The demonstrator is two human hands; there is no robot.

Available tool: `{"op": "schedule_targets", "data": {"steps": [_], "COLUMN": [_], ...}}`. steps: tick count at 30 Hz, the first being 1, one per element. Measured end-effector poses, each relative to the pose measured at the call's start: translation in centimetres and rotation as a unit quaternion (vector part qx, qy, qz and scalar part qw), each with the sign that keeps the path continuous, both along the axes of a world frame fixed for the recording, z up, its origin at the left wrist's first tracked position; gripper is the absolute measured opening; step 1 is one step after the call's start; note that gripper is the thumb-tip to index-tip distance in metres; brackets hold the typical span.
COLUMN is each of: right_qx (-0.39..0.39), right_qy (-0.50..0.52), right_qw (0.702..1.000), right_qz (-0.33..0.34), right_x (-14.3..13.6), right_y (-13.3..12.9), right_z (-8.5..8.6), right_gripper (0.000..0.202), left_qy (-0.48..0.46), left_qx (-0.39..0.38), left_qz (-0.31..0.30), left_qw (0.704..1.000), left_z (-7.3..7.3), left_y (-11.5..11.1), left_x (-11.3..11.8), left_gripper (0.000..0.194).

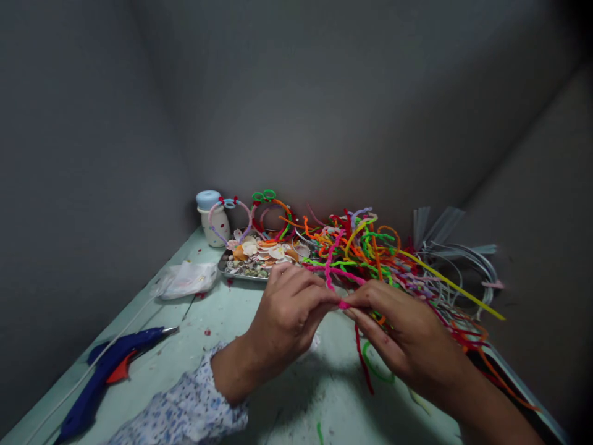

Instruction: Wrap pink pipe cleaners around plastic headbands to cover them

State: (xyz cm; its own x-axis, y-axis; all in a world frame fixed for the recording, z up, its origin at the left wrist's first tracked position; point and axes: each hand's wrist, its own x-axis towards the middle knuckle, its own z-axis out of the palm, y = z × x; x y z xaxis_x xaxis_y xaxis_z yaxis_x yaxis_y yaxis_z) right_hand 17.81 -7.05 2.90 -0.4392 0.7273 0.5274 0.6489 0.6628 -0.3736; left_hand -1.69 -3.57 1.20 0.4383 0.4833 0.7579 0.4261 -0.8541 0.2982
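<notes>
Strand [329,275], bright pink, fuzzy and wavy, rises from the fingers of the left hand [290,306] and the right hand [393,327], which pinch it together above the tabletop [227,324]. Open room lies between the left hand and the glue gun [99,386]; behind, a colourful heap [364,238] spreads toward the right edge.

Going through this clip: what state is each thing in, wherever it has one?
Left hand: pinching the pink pipe cleaner
Right hand: pinching it too
Pink pipe cleaner: bent
Glue gun: lying down, not held
Jar: upright, lid on
Tray: loaded with shells
Colourful pile: tangled
</notes>
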Motion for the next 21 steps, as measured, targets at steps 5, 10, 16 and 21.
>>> {"op": "schedule_targets", "data": {"steps": [5, 10, 16, 21], "right_qx": [0.0, 0.007, 0.004, -0.004], "right_qy": [-0.008, -0.011, -0.019, -0.035], "right_qw": [1.0, 1.0, 1.0, 0.999], "right_qz": [0.009, 0.01, 0.002, -0.001], "right_x": [0.02, 0.09, 0.19, 0.08], "right_y": [0.18, 0.24, 0.26, 0.38], "right_z": [-0.27, -0.19, -0.32, -0.6], "right_gripper": [0.009, 0.01, 0.01, 0.012], "left_qy": [0.025, 0.025, 0.031, 0.059], "left_qx": [-0.029, -0.053, -0.071, -0.079], "left_qz": [-0.002, -0.013, -0.014, -0.014], "left_qw": [0.999, 0.998, 0.997, 0.995], "left_z": [0.0, 0.08, 0.09, 0.0], "left_y": [-0.13, 0.1, 0.27, 0.14], "left_x": [0.0, 0.02, 0.03, 0.05], "left_gripper": [0.008, 0.007, 0.008, 0.01]}}
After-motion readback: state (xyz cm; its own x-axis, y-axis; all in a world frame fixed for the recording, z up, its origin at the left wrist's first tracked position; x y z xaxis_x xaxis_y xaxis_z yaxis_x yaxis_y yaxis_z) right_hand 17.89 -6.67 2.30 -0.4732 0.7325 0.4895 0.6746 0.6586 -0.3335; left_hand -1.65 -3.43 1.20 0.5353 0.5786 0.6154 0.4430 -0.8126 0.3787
